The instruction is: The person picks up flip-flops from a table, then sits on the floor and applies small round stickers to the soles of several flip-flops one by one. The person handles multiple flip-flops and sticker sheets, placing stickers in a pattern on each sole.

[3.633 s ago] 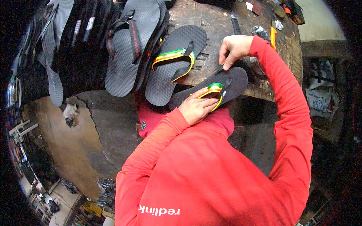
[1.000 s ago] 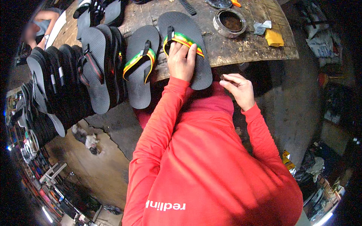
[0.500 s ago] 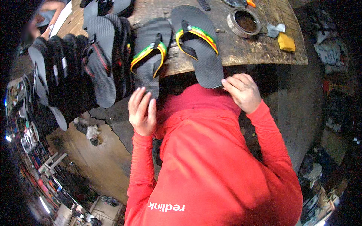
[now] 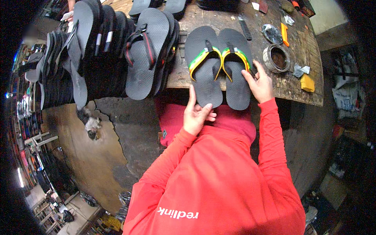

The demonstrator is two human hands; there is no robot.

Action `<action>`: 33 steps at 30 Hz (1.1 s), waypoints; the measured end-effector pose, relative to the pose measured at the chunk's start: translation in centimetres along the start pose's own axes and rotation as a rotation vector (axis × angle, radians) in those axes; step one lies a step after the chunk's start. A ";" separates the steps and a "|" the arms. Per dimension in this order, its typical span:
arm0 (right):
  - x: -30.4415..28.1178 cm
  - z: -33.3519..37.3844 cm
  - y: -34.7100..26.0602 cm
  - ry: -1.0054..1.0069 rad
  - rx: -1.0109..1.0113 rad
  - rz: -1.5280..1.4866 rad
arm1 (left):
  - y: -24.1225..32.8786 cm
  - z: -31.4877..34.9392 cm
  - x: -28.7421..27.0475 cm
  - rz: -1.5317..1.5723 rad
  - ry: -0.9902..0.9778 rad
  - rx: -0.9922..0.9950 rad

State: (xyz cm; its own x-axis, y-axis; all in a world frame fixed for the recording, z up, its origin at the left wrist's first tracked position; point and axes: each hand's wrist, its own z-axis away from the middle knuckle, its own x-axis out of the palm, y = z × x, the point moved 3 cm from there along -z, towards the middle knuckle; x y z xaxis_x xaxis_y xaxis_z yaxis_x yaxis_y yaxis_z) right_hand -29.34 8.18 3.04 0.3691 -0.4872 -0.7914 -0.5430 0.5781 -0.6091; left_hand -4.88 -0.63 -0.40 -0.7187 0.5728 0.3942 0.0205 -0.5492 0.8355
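Note:
Two black flip-flops with green, yellow and red straps lie side by side at the table's front edge, heels overhanging it. My left hand [image 4: 197, 118] grips the heel of the left flip-flop [image 4: 207, 84]. Its thumb is on the heel's end, the index finger stretched along the outer side, and the other fingers curl below. My right hand [image 4: 260, 83] holds the outer edge of the right flip-flop [image 4: 238, 92], thumb against the sole and index finger beside the strap. The fingers underneath are partly hidden. The inner edges of the two soles nearly touch along the middle.
Stacks of black flip-flops [image 4: 143, 80] line the table's left side. On the worn wooden table [image 4: 297, 88] to the right are a round tin [image 4: 276, 58], its lid [image 4: 272, 34], an orange-handled tool [image 4: 284, 35], crumpled wrap [image 4: 300, 70] and a yellow block [image 4: 307, 83]. A small animal [image 4: 92, 124] is on the floor.
The two flip-flops have come together side by side. My left hand has moved right to the left one's heel; my right hand has shifted from the right one's heel up its outer edge.

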 end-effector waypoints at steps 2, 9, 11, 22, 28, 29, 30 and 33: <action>0.3 -0.7 0.0 -0.021 -0.010 -0.025 | -0.1 -0.3 -0.1 0.006 -0.008 0.004; 0.8 -0.3 0.3 0.065 -0.215 0.106 | -1.0 -0.5 -2.6 -0.006 0.014 0.039; 0.6 -0.6 0.4 0.036 -0.166 0.061 | -1.3 0.0 -3.7 0.010 0.089 0.029; -1.5 -2.0 -6.6 0.208 -0.396 -0.172 | -1.2 1.0 -5.1 0.237 0.149 -0.115; 5.5 -0.1 -8.4 -0.094 -0.275 -0.034 | -0.1 -1.4 0.8 0.333 0.105 -0.073; 4.8 0.6 -8.2 -0.004 -0.381 -0.229 | 0.6 -1.3 1.0 0.233 0.088 0.066; 4.1 1.1 -6.9 -0.090 -0.209 -0.338 | 0.9 -1.0 1.0 0.102 0.119 0.106; -1.2 1.3 -2.9 -0.007 -0.010 -0.443 | 3.7 1.7 -1.2 -0.695 0.284 0.554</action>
State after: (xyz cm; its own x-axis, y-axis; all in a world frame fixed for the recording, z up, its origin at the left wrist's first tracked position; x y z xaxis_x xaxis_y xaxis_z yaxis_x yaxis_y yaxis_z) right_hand -27.25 7.91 5.66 0.5726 -0.6822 -0.4547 -0.3389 0.3081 -0.8889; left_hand -2.82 -2.29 2.85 -0.8358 0.4533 -0.3098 -0.2016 0.2715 0.9411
